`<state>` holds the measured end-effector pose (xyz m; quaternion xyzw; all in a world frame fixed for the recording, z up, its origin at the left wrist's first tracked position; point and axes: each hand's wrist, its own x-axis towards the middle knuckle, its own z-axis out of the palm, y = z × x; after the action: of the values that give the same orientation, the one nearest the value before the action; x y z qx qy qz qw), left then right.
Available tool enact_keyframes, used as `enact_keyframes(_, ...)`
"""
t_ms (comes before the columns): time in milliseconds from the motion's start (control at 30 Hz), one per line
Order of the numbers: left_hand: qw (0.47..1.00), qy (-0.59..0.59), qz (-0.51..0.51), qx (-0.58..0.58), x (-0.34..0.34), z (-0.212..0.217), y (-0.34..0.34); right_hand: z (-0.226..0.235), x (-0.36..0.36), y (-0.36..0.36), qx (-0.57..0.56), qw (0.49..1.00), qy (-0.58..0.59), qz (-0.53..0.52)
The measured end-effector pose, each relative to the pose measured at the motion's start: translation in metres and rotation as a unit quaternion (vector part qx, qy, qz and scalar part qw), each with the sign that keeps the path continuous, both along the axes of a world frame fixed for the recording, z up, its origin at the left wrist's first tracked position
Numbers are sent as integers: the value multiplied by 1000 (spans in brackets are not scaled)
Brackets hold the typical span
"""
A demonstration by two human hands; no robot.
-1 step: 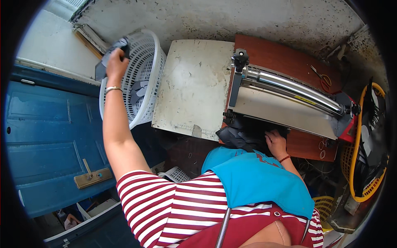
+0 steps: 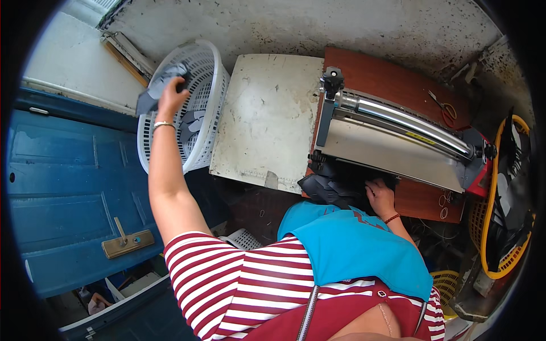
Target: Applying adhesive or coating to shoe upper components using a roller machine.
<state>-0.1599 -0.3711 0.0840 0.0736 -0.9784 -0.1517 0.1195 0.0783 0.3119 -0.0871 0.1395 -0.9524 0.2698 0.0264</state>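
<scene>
My left hand point(image 2: 172, 96) reaches over the white plastic basket point(image 2: 211, 108). It grips some flat dark grey cut pieces point(image 2: 149, 101), slightly blurred, which hang over the basket's left side. More grey pieces point(image 2: 192, 124) lie inside that basket. My right hand point(image 2: 380, 194) is at the front of the roller machine point(image 2: 398, 149), its fingers bent over a heap of dark pieces point(image 2: 327, 188) at the table edge. Those fingers are partly lost against the dark material, so what they hold is hard to make out.
A pale board point(image 2: 264, 119) lies between basket and machine. Scissors point(image 2: 446, 111) rest on the reddish-brown tabletop point(image 2: 375, 74) behind the roller. At the right stands a yellow basket point(image 2: 483, 250) with black scraps. A blue door point(image 2: 62, 170) is on the left.
My left hand has moved a little right, further over the white basket, carrying the grey pieces along. Its fingers look slightly looser. My right hand stays in place.
</scene>
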Motion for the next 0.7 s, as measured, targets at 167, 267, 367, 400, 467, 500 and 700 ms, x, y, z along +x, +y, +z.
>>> enact_keyframes(167, 996, -23, 85, 17, 34, -108, 25, 7, -4, -1, -34, 999, 18, 24)
enact_keyframes(267, 984, 153, 45, 83, 38, -99, 110, 25, -2, 0, -47, 997, 48, 36)
enact_keyframes(367, 962, 257, -41, 78, 54, -63, 192, 72, 5, 5, -94, 992, 38, 75)
enact_keyframes(400, 947, 288, -83, 115, 59, -41, 225, 90, 8, 10, -94, 992, 37, 77)
enact_keyframes(467, 909, 341, -166, 174, 69, -2, 290, 127, 14, 21, -147, 985, 54, 74)
enact_keyframes(500, 883, 372, -216, 188, 74, 15, 323, 138, 16, 31, -137, 985, 80, 70)
enact_keyframes(700, 811, 280, -475, 197, 60, 46, 470, 187, 19, 64, 89, 980, 168, -52)
